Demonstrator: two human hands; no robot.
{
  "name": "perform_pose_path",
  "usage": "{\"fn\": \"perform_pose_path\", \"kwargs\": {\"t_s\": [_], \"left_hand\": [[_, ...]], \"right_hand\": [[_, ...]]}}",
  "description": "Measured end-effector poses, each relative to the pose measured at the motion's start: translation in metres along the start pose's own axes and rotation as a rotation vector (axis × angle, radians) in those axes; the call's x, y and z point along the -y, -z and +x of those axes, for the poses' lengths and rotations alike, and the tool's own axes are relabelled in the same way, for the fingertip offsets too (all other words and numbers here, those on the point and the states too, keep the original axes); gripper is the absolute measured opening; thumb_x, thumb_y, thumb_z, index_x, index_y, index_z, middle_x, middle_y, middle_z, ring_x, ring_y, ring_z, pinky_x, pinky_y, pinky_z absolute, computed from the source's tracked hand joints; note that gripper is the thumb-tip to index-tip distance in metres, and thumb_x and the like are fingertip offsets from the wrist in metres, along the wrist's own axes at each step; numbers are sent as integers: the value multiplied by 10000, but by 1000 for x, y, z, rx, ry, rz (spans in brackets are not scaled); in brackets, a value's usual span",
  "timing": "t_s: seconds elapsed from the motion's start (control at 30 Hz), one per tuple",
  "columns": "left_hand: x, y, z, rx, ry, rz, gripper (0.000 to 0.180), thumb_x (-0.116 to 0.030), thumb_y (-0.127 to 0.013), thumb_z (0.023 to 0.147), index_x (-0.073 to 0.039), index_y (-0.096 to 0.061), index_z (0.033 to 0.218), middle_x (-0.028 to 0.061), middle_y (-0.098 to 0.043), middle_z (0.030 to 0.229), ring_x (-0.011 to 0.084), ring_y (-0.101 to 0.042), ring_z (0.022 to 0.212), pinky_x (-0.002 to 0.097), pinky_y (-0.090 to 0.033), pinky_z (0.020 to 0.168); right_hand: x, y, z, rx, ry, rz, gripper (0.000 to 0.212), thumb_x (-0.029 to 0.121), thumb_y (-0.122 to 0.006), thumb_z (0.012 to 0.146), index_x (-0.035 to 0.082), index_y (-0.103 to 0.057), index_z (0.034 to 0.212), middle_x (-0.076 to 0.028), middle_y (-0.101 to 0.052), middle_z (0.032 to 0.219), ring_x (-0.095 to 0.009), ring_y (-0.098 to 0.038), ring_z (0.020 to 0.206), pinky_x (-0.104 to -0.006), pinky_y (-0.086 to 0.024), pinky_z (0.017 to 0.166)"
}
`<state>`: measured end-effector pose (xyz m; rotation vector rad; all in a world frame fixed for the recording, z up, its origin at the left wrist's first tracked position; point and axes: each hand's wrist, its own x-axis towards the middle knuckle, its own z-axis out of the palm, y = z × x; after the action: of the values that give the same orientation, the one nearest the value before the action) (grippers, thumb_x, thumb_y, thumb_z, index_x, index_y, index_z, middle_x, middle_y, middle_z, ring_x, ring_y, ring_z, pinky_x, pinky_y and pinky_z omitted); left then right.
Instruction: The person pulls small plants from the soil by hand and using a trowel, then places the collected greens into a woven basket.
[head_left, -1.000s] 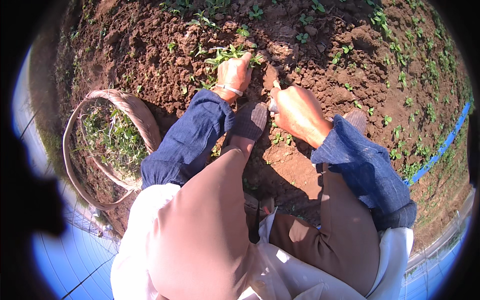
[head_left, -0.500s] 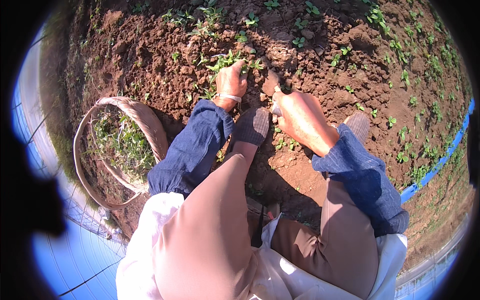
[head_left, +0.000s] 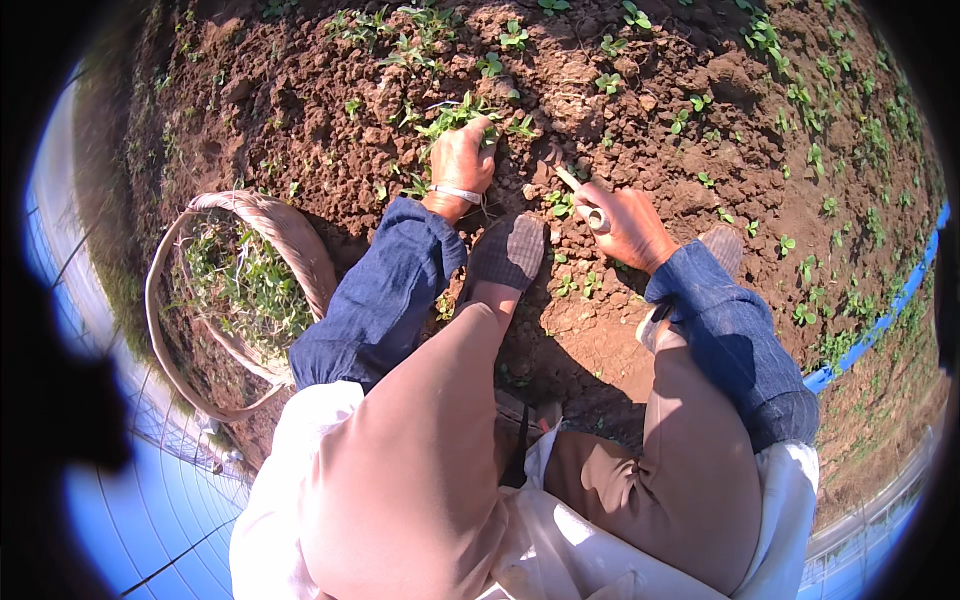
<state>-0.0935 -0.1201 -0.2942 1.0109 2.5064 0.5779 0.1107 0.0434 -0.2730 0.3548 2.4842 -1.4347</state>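
Note:
My left hand (head_left: 463, 158), with a pale band at its wrist, is closed at the soil around a bunch of green weeds (head_left: 450, 118). Leaves stick out past its fingers on the far side. To the right, my right hand (head_left: 630, 228) grips a small hand hoe (head_left: 569, 179). The pale handle end shows beside the thumb, and a thin neck slants away to the far left. Its brownish blade rests at the ground and is hard to tell from the soil. Small green seedlings (head_left: 560, 203) grow just left of the right hand.
A woven basket (head_left: 290, 245) with a tall handle stands on the left, filled with pulled greens (head_left: 235, 290). My shoes (head_left: 508, 250) are planted on the red-brown soil. Seedlings dot the bed at the right, where a blue hose-like strip (head_left: 880, 325) runs.
My right hand has drawn back to the right and nearer, turning so the hoe's handle end shows. The blade sits lower against the soil. My left hand keeps its hold on the weeds.

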Motion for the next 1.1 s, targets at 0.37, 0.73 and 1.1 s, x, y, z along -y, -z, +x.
{"fn": "perform_pose_path", "kwargs": {"t_s": [0.37, 0.73, 1.1], "left_hand": [[6, 1, 0, -50, 70, -97, 139, -142, -640, 889, -8, -629, 853, 121, -615, 607, 179, -579, 524, 320, -444, 515], [-4, 17, -9, 24, 79, -129, 126, -100, -669, 856, -34, -609, 945, 150, -592, 608, 211, -578, 487, 335, -419, 469], [-13, 0, -1, -37, -231, 4, 151, -156, -653, 873, -74, -610, 993, 174, -639, 684, 342, -648, 635, 417, -473, 533]], "right_hand": [[80, 6, 28, 3, -178, -171, 315, 30, -615, 725, 36, -598, 1039, -217, -629, 709, -365, -644, 660, -449, -503, 594], [-2, -9, 14, -108, -21, 127, 179, 49, -649, 765, 88, -573, 923, -145, -621, 712, -345, -620, 638, -393, -473, 553], [52, 11, 13, -44, -86, 15, 273, 25, -646, 698, 67, -592, 963, -191, -592, 680, -384, -601, 643, -427, -458, 570]]}}
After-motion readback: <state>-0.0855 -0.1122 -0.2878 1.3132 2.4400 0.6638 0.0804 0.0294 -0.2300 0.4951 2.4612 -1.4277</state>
